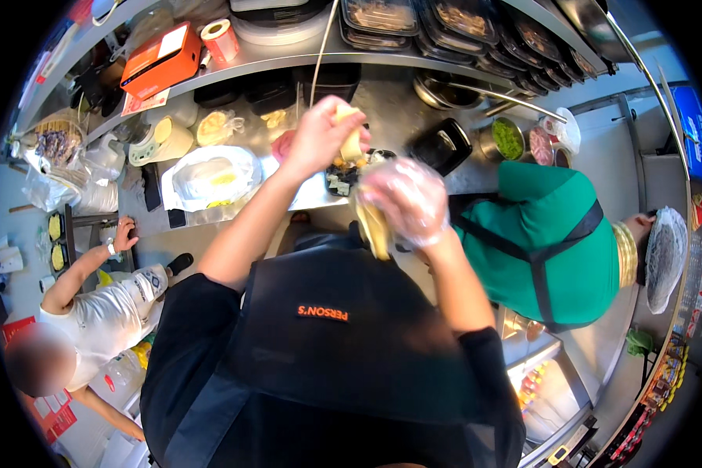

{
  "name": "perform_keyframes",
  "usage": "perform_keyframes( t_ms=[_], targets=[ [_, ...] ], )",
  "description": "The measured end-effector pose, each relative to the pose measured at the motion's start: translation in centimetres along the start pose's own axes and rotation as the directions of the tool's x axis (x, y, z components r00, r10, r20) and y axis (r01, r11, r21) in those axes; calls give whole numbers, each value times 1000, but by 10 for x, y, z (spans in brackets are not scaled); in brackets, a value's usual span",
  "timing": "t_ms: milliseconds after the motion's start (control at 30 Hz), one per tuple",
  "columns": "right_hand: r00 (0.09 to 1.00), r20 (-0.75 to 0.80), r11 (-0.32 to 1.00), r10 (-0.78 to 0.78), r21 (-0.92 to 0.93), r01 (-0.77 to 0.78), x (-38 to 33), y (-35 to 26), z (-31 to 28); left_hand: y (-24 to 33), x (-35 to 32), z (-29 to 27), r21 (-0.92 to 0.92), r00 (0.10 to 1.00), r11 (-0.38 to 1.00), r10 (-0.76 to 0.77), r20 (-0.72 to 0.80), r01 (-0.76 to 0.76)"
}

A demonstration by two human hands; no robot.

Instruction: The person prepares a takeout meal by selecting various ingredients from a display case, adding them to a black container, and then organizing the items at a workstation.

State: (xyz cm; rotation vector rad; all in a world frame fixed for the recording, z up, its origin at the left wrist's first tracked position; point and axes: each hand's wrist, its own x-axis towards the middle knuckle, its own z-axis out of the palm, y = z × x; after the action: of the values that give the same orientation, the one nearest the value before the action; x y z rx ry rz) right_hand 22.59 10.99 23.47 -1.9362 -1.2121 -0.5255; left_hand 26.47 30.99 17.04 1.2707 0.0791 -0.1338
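on the steel desk point(413, 101) a black tray point(349, 176) holds mixed dark and pale food pieces, just below the person's raised hands. further right a round steel tub point(508, 139) is full of chopped green herbs, with a smaller tub of pinkish food point(540, 145) beside it, and an empty black tray point(441, 145) lies between them and the hands. along the upper shelf runs a row of lidded black trays point(476, 22) with brownish food inside. the left hand point(320, 136) is bare and pinched shut on a pale spatula-like tool point(352, 140) held over the tray. the right hand point(407, 199), in a clear plastic glove, is curled around a yellowish folded flatbread point(374, 226), just beside the left hand and nearly touching it. an orange box point(161, 59) and a paper roll point(220, 39) sit on the shelf at left; a blue carton point(696, 132) stands at far right.
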Motion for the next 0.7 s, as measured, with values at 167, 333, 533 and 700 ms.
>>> perform_keyframes(
  t_ms=[167, 333, 533, 700],
  targets=[
    [992, 62, 987, 112, -120, -104, 0, 47, 33, -28, -4, -2, 14, 979, 1000, -9, 203, 6],
    [966, -19, 965, 258, -38, -259, -19, 54, 62, -53, -16, -15, 365, 995, 925, 97, 37, -104],
    [861, 13, 861, 508, 23, -508, -50, 52, 95, -76, -33, -34, 483, 996, 871, 81, 31, -86],
    [704, 33, 680, 709, 229, -696, -87, 52, 118, -106, -40, -66, 301, 928, 949, -194, 318, 96]
  ],
)
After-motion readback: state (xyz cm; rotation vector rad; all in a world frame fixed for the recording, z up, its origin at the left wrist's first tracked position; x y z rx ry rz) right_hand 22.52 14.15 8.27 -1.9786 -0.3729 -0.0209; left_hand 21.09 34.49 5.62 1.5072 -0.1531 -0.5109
